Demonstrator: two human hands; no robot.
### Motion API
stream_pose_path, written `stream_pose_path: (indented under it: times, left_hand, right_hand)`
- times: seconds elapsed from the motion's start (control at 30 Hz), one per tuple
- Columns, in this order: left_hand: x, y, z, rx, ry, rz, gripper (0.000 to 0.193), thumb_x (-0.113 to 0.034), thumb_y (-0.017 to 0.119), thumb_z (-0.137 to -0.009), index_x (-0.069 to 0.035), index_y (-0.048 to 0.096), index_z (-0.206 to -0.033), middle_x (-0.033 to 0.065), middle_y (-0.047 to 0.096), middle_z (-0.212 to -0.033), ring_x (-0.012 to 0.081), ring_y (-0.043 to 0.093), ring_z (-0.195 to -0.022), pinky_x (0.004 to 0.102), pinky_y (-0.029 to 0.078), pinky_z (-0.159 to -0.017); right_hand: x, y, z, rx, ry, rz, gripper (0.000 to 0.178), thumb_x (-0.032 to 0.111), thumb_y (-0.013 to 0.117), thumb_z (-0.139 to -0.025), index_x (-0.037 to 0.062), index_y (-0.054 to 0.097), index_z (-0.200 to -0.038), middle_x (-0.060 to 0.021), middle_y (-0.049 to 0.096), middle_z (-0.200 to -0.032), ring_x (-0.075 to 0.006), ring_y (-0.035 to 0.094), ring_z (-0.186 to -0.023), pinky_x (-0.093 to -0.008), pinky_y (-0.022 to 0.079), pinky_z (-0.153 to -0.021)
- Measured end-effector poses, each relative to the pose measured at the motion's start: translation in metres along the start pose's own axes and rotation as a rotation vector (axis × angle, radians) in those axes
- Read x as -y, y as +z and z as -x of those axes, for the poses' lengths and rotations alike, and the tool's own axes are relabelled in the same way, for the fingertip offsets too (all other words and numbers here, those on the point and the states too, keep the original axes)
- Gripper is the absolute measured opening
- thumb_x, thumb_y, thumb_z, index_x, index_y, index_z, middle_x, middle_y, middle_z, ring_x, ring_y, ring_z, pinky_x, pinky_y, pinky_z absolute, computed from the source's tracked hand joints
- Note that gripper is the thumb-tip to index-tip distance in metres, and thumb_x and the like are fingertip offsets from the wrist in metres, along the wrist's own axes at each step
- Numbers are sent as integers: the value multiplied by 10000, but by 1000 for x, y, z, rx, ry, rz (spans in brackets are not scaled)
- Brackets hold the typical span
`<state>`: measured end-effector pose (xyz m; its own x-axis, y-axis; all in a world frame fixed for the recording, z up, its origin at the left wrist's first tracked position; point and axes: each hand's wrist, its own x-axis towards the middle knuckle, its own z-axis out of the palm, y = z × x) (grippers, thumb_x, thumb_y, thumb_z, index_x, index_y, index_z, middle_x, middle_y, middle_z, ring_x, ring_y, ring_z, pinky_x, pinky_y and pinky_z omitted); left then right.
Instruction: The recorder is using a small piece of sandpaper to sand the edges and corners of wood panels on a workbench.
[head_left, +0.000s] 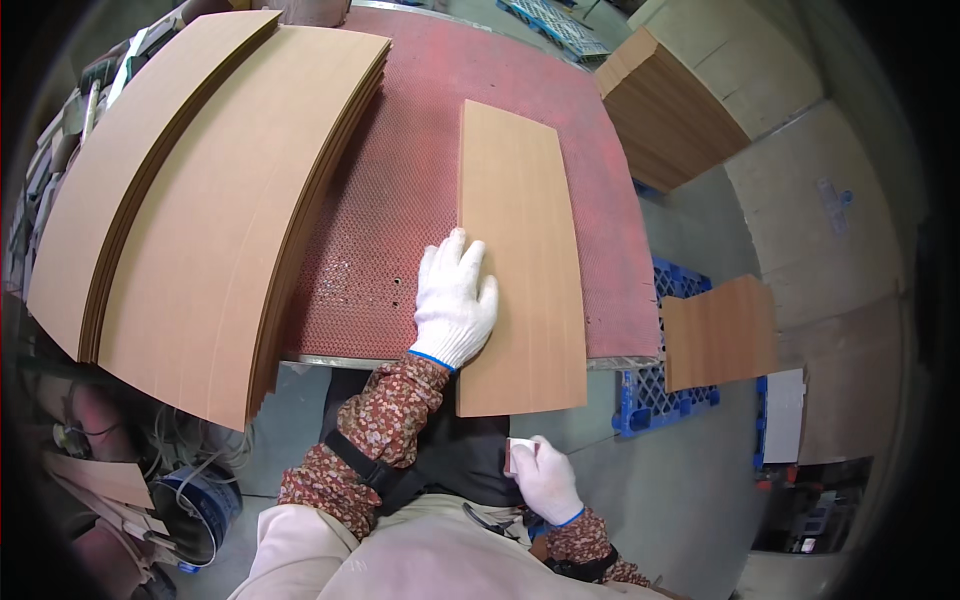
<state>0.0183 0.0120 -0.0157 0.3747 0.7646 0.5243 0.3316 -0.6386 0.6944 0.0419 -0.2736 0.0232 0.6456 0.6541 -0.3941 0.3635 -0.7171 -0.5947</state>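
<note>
A long, light-brown wooden board [522,260] lies lengthwise on the red mat and juts past the table's near edge. My left hand [455,300], in a white knitted glove, rests at the board's left edge. Its fingers are stretched out and apart, with the thumb over the top face. Below the board's near end, my gloved right hand [548,482] is closed around a small block [519,456] with a pale face and a reddish-brown edge, perhaps a sanding block. The block is apart from the board, and the fingers partly hide it.
Two stacks of similar boards, a near stack [225,200] and a far-left stack [130,190], cover the left of the red-matted table [420,60]. Right of it, brown panels [720,330] stand on a blue pallet [665,405]. A blue bucket [210,510] sits on the floor at lower left.
</note>
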Motion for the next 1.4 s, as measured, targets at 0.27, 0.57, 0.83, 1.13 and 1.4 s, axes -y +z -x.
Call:
stream_pose_path:
  times: [0.27,0.57,0.83,1.13,1.4]
  left_hand:
    - [-1,2,3,52,-10,-17,445,-103,730,-873,21,660,-1295,254,622,-1381,441,590,-1241,551,416,-1155]
    - [-1,5,1,93,40,-69,485,-173,745,-880,4,645,-1321,253,631,-1383,416,566,-1357,584,355,-1198]
    - [3,1,-5,105,83,-107,485,-209,728,-891,-14,637,-1326,234,632,-1381,399,572,-1341,584,358,-1170]
    - [0,1,-5,107,59,-71,472,-183,713,-899,-14,639,-1333,233,635,-1378,386,584,-1320,579,355,-1183]
    - [1,4,-6,107,34,-49,483,-178,730,-898,-5,632,-1339,234,637,-1371,396,585,-1315,588,342,-1203]
  right_hand:
    - [-8,-31,-21,116,-21,-914,454,265,512,-1117,-95,593,-1382,-209,746,-1231,-252,748,-1075,-388,602,-975]
    - [-24,-40,-33,32,-88,-1009,470,340,516,-1150,-86,598,-1328,-221,731,-1251,-286,740,-1138,-430,603,-1003]
    - [12,-46,-29,-110,-30,-246,348,334,580,-1122,-3,665,-1098,-139,778,-877,-261,787,-809,-413,611,-707]
    - [37,-26,-28,-283,-353,388,287,289,680,-1061,54,622,-908,-162,673,-623,-381,694,-552,-480,534,-501]
    - [48,-29,-33,-248,-341,511,308,293,656,-1071,73,597,-864,-144,662,-592,-358,689,-524,-472,530,-486]
